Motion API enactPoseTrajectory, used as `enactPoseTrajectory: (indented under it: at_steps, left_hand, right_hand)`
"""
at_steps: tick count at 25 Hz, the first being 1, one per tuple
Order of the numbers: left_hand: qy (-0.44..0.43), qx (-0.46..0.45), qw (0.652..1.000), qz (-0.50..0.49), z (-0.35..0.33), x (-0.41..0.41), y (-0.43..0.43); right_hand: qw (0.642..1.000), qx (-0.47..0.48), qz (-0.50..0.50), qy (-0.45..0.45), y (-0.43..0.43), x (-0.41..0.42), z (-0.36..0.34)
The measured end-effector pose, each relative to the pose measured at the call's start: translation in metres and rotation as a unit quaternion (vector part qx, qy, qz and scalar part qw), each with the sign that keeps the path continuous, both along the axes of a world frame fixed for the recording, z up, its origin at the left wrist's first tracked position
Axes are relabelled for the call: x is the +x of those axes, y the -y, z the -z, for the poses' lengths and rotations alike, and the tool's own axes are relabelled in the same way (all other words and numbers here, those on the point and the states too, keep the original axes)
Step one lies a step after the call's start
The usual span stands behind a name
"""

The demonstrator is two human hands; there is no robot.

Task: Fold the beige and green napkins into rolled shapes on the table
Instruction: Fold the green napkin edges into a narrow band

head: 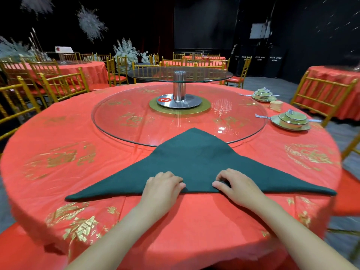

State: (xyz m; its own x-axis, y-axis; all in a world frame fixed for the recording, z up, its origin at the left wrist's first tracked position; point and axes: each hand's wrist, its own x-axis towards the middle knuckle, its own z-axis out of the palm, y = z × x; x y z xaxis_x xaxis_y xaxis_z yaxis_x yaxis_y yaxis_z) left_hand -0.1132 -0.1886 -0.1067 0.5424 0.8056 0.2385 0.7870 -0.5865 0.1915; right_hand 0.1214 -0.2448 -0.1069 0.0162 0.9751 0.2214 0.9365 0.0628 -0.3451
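A dark green napkin (194,160) lies flat as a wide triangle on the red tablecloth (175,227), its long folded edge toward me and its tip resting on the glass turntable. My left hand (162,185) grips the near edge left of centre, fingers curled over the cloth. My right hand (232,182) pinches the same edge right of centre, thumb and fingers curled onto the fabric. No beige napkin lies in front of me.
A glass turntable (136,121) with a raised glass tier on a metal post (179,86) fills the table's middle. Two lidded bowl settings (291,119) (264,94) and a small beige item (276,105) stand at the right. Gold chairs (64,84) and other red tables surround.
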Motion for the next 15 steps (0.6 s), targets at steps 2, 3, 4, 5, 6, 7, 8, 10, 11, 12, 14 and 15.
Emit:
enactPoseTrajectory:
  at_steps: [2,3,4,5,6,7,8,10,11,12,14,15]
  left_hand:
    - [0.063,-0.028,0.997,-0.029,0.0,0.001,-0.006]
    - [0.078,-0.046,0.995,-0.032,0.0,0.002,-0.008]
    - [0.086,-0.066,0.994,-0.034,0.0,0.002,-0.009]
    - [0.091,-0.08,0.992,-0.036,-0.001,0.001,-0.01]
    - [0.092,-0.088,0.991,-0.039,-0.002,0.0,-0.01]
    - [0.089,-0.087,0.992,-0.037,-0.003,-0.002,-0.01]
    - [0.083,-0.08,0.993,-0.031,-0.004,-0.003,-0.009]
    - [0.074,-0.078,0.994,-0.018,-0.005,-0.006,-0.009]
    - [0.073,-0.081,0.994,-0.016,-0.006,-0.006,-0.009]
    - [0.073,-0.08,0.994,-0.016,-0.006,-0.007,-0.01]
    - [0.078,-0.058,0.995,-0.001,-0.005,-0.008,-0.009]
    - [0.075,-0.038,0.996,0.019,-0.004,-0.01,-0.009]
  right_hand:
    - [1.0,-0.025,0.003,0.0,-0.002,-0.001,-0.004]
    - [0.999,-0.038,0.007,0.001,-0.003,-0.001,-0.005]
    - [0.999,-0.049,0.013,0.003,-0.003,-0.001,-0.006]
    - [0.998,-0.055,0.019,0.005,-0.003,-0.001,-0.006]
    - [0.998,-0.057,0.023,0.009,-0.003,-0.001,-0.008]
    - [0.998,-0.057,0.023,0.011,-0.002,-0.001,-0.009]
    - [0.998,-0.057,0.022,0.012,0.0,-0.001,-0.009]
    - [0.998,-0.065,0.02,0.011,0.002,0.001,-0.01]
    - [0.997,-0.069,0.021,0.009,0.003,0.002,-0.011]
    - [0.997,-0.068,0.021,0.01,0.004,0.003,-0.011]
    - [0.998,-0.063,0.017,0.02,0.004,0.003,-0.012]
    - [0.998,-0.056,0.014,0.035,0.005,0.003,-0.012]
